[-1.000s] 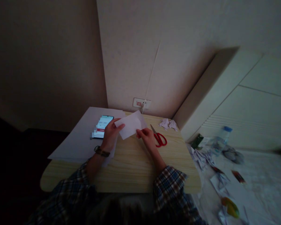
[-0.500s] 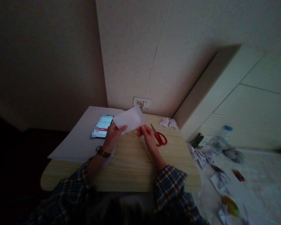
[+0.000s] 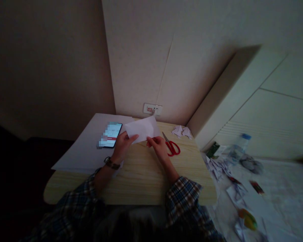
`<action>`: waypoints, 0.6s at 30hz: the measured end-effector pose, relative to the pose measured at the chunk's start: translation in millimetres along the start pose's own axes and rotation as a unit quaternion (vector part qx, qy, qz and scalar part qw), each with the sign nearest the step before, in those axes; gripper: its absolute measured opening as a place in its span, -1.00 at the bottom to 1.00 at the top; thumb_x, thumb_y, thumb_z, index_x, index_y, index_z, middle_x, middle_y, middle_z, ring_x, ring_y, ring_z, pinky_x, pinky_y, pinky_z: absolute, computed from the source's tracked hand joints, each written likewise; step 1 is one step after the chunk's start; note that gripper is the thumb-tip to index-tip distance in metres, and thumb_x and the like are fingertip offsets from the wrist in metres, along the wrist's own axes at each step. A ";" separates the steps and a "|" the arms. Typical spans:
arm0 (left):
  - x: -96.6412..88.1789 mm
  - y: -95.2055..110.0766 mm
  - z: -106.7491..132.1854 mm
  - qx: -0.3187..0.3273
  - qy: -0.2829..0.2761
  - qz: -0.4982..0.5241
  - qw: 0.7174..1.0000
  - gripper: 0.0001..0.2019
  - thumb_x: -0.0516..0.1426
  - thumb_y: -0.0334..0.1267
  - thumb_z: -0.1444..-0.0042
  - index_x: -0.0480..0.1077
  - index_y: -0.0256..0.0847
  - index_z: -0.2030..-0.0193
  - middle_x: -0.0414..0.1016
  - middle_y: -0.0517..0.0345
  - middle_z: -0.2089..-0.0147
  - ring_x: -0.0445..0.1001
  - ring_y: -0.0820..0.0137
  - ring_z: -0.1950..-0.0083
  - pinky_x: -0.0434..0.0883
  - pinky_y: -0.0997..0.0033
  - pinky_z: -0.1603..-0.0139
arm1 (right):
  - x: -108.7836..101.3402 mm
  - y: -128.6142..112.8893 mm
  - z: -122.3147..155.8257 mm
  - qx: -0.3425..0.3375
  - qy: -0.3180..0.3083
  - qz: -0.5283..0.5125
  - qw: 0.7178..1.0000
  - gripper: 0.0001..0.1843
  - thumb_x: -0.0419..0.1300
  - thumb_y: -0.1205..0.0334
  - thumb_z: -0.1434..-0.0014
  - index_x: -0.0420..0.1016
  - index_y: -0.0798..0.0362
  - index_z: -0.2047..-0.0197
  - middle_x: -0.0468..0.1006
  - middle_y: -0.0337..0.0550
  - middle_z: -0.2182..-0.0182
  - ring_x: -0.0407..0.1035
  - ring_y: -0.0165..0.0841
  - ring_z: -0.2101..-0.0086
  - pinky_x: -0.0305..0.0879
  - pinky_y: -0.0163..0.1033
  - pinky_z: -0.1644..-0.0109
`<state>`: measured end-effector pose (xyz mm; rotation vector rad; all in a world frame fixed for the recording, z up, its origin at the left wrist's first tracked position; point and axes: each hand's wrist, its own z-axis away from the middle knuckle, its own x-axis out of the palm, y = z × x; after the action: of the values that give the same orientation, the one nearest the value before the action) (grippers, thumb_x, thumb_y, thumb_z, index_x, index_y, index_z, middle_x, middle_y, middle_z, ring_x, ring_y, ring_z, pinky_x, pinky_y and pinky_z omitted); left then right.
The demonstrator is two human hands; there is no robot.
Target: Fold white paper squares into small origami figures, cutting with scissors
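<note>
A small sheet of white paper (image 3: pixel 143 128) is held up above the table between my two hands. My left hand (image 3: pixel 123 145) pinches its left end, thumb on top and fingers beneath. At the lower right edge, my right hand (image 3: pixel 158 147) grips the sheet between thumb and fingertips. Scissors with red handles (image 3: pixel 172 147) lie just beside my right hand, their blades pointing away from me. Left of my left hand, a lit phone (image 3: pixel 112 135) rests on large white sheets (image 3: pixel 82 148). Two small folded paper pieces (image 3: pixel 181 131) sit at the table's far right corner.
The wooden table (image 3: pixel 141 181) stands against a wall with a power socket (image 3: pixel 153 109). On the floor to the right are crumpled paper scraps (image 3: pixel 217 167), a plastic bottle with a blue cap (image 3: pixel 239 148) and other litter. A pale cabinet (image 3: pixel 272 101) rises behind them.
My right hand has moved slightly left and now pinches the paper's lower edge. The paper has turned a little and shifted right. My left hand keeps its hold.
</note>
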<state>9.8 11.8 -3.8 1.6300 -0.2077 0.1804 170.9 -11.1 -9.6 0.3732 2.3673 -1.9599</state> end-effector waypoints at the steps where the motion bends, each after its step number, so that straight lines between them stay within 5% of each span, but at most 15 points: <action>1: -0.1 0.0 0.0 -0.001 0.001 0.004 1.000 -0.55 0.38 -0.08 0.26 0.53 -0.31 0.23 0.64 0.01 0.21 0.56 0.17 0.16 0.44 0.22 0.08 | -0.1 -0.1 -0.1 0.000 -0.002 0.002 1.000 -0.61 0.22 -0.08 -0.04 0.42 0.02 0.63 0.48 -0.22 0.66 0.35 -0.38 0.59 0.27 -0.29 0.44; 18: 0.8 -4.5 -0.7 -0.022 -0.015 0.100 0.995 -0.60 0.40 -0.13 0.27 0.54 -0.28 0.27 0.65 0.04 0.25 0.58 0.23 0.22 0.45 0.27 0.14 | -3.4 0.9 -3.5 -0.021 -0.039 -0.011 0.999 -0.63 0.22 -0.10 -0.02 0.39 0.01 0.57 0.47 -0.25 0.67 0.33 -0.37 0.60 0.29 -0.27 0.46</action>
<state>11.6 12.7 -8.0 1.5678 -0.3957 0.3033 174.8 -8.0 -9.1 0.2636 2.3704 -1.8944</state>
